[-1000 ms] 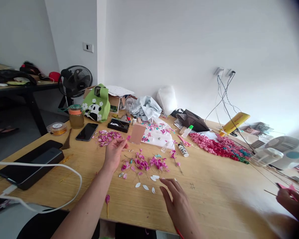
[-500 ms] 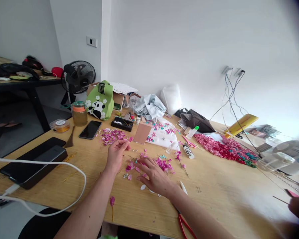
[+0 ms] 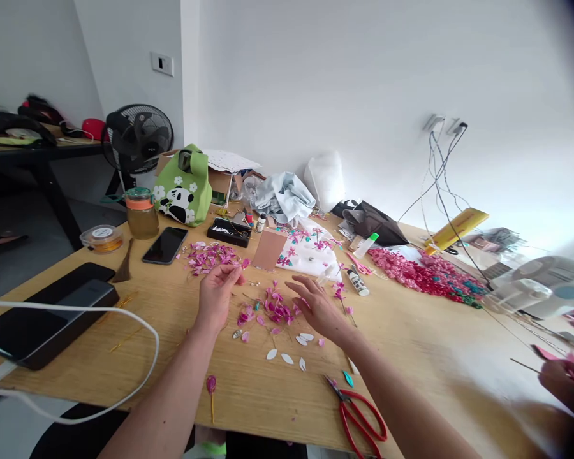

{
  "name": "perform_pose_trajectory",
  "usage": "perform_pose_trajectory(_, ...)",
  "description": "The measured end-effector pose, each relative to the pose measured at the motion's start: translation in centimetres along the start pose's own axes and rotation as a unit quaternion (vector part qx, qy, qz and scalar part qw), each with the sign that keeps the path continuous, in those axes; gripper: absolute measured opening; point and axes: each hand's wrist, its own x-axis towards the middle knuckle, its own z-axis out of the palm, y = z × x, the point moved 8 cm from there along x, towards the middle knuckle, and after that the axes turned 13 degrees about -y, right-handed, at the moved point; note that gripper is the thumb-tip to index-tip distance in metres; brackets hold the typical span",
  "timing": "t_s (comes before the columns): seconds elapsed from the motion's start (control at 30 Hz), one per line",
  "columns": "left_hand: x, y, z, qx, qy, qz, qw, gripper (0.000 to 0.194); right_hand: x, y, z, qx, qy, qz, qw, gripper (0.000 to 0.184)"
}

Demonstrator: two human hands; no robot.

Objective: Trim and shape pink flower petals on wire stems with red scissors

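My left hand (image 3: 217, 290) is closed in a pinch on a small pink petal (image 3: 245, 262), which shows past the fingertips. Over the right side of a cluster of magenta petal flowers (image 3: 277, 307), my right hand (image 3: 318, 306) hovers with its fingers apart and nothing in them. Several white leaf-shaped pieces (image 3: 287, 358) lie on the wood in front of the cluster. Scissors with red handles (image 3: 361, 414) rest near the front edge, beside a teal leaf piece (image 3: 348, 378). A single magenta bud on a yellow stem (image 3: 211, 386) lies near my left forearm.
A heap of loose pink petals (image 3: 213, 256), a phone (image 3: 165, 245) and a jar of liquid (image 3: 141, 213) stand to the left. A white glue bottle (image 3: 358, 282) lies at the right. A white cable (image 3: 146, 322) loops over the left side. Another person's hand (image 3: 562, 382) is at far right.
My right hand has lifted off the flower cluster and moved right, uncovering flowers and white pieces. The left hand keeps its pinch. The view has shifted slightly.
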Motion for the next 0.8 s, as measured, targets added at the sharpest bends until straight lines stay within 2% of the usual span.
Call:
perform_pose_trajectory(0.17, 0.0, 0.1, 0.1, 0.002, -0.008, 0.005, 1.000, 0.022, -0.6, 1.5, -0.5, -0.005, 0.021, 0.010, 1.000, 0.035)
perform_pose_trajectory(0.37, 0.0, -0.2, 0.0, 0.010, -0.009, -0.005, 1.000, 0.023, -0.7, 1.4, -0.5, -0.022, 0.009, -0.004, 1.000, 0.038)
perform_pose_trajectory(0.63, 0.1, -0.4, 0.0, 0.016, -0.017, -0.001, 1.000, 0.022, -0.6, -0.4, 2.2, -0.073, -0.089, -0.040, 0.993, 0.040)
perform_pose_trajectory(0.8, 0.1, -0.5, -0.1, 0.023, -0.015, -0.005, 1.000, 0.022, 0.1, -1.8, 3.2, -0.066, -0.102, -0.069, 0.990, 0.040)
